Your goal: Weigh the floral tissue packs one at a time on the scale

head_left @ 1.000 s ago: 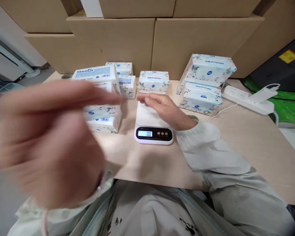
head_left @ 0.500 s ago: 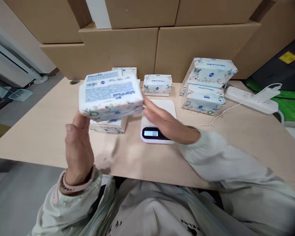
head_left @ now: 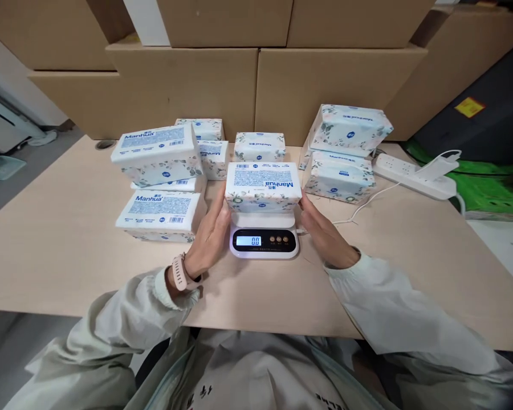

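Observation:
A Manhua tissue pack (head_left: pixel 263 187) is held level between both hands, over the white scale (head_left: pixel 264 251), whose display reads 0.0. Whether the pack touches the scale's plate cannot be made out. My left hand (head_left: pixel 209 233) presses the pack's left end, with a pink watch band on the wrist. At the right end, my right hand (head_left: pixel 325 233) has its fingertips against the pack. To the left stands a pile of tissue packs (head_left: pixel 156 213), the top one tilted. Another two-high stack (head_left: pixel 340 176) is on the right.
Behind the scale sits a single pack (head_left: pixel 260 147), with more packs (head_left: pixel 212 158) to its left. Cardboard boxes (head_left: pixel 188 91) line the table's back edge. A power strip (head_left: pixel 414 175) with a white cable lies at the right.
The held pack has moved right and down from above the left pile to over the scale. Both hands moved with it, and the left pile now shows. The view has shifted slightly.

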The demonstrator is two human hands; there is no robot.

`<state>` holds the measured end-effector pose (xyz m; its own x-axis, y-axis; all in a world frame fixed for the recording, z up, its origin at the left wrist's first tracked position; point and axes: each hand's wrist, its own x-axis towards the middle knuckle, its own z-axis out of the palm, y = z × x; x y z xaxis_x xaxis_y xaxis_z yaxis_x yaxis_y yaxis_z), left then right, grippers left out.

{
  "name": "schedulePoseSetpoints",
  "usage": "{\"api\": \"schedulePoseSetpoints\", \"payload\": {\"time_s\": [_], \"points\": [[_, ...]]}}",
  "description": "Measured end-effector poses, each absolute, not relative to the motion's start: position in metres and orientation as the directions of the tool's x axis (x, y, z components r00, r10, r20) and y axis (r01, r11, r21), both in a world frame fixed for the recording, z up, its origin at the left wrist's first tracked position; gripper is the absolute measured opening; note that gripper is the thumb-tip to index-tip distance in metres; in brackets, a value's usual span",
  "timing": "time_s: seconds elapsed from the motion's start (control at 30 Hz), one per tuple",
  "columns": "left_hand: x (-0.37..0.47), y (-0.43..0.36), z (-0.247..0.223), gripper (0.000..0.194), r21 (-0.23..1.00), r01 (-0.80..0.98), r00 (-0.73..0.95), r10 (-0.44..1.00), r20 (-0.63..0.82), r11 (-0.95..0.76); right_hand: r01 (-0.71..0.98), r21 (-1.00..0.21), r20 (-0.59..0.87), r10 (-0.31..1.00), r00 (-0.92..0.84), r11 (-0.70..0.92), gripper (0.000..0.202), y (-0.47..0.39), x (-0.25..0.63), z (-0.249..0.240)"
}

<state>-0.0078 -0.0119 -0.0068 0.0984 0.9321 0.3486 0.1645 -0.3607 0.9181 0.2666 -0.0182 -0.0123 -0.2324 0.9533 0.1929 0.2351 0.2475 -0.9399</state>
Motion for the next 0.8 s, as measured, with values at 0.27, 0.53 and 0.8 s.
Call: {"api": "schedulePoseSetpoints", "payload": {"time_s": [0.27,0.53,0.8], "points": [[-0.026,-0.023,-0.027,0.061,0.934,0.153,0.144,0.943,0.301,-0.322,0.188,-0.952,0.256,0.964,0.063,0.241,0.062,-0.031,0.275,-0.040],[-0.023,-0.028,-0.025,0.061,0.933,0.196,0.074,0.953,0.294,-0.302,0.306,-0.908,0.338,0.933,0.128,0.287,0.054,-0.033,0.275,-0.043],[-0.021,-0.026,-0.030,0.063,0.948,0.129,-0.011,0.955,0.296,-0.292,0.307,-0.903,0.364,0.913,0.183,0.299,0.048,-0.034,0.273,-0.043]]}}
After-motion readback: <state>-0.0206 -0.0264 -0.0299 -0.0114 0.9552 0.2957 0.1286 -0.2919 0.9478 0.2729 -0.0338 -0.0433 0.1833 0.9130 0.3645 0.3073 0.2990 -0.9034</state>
